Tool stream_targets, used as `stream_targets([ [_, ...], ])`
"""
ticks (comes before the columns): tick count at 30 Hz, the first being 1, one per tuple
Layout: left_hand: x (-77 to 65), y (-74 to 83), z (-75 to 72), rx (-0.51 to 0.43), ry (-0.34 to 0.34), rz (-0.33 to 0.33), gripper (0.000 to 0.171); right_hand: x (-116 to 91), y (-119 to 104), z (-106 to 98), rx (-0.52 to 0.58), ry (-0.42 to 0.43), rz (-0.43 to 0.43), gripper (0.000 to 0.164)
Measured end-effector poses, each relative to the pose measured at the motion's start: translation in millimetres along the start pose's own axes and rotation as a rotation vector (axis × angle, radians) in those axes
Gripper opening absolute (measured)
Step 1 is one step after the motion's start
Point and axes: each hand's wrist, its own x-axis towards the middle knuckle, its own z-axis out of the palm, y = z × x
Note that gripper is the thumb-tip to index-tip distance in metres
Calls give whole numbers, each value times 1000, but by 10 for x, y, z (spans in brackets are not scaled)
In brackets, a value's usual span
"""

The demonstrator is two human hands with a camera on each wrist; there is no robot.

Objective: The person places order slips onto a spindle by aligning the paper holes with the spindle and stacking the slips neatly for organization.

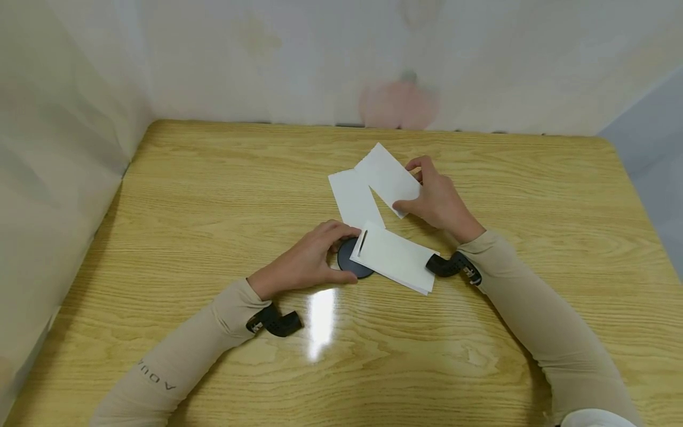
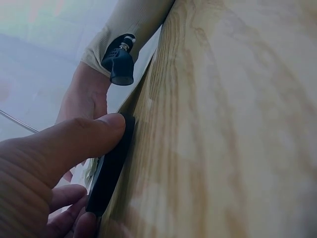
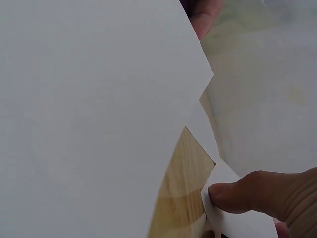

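A flat dark round disc (image 1: 345,256) sits on the table, with my left hand (image 1: 304,264) curled round its left side. The left wrist view shows the thumb and fingers gripping the edge of the disc (image 2: 113,168). On top of the disc lies a stack of white paper slips (image 1: 397,258) with a narrow dark slot or strip near its left end. My right hand (image 1: 440,198) pinches a white paper slip (image 1: 386,178) by its near right end. Another white slip (image 1: 356,198) lies partly beneath it and reaches to the stack.
The wood-grain table (image 1: 203,178) has a pale wall sheet (image 1: 267,65) behind it and another on the left. Black camera mounts (image 1: 274,323) sit on both wrists; the right one overlaps the stack's end in the head view.
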Motion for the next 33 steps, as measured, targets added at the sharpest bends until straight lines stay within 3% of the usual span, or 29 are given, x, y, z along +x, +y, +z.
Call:
stream_targets([
  [13,61,-17,41,-13,-3,2,80,-50,12,-81,25,14,-19,67],
  [22,119,-73,70,1,-18,-13,83,-209,27,-192,9,172,-160,29],
  [33,90,-163,8,-39,-9,-14,83,-424,-6,-287,63,246,-283,23],
])
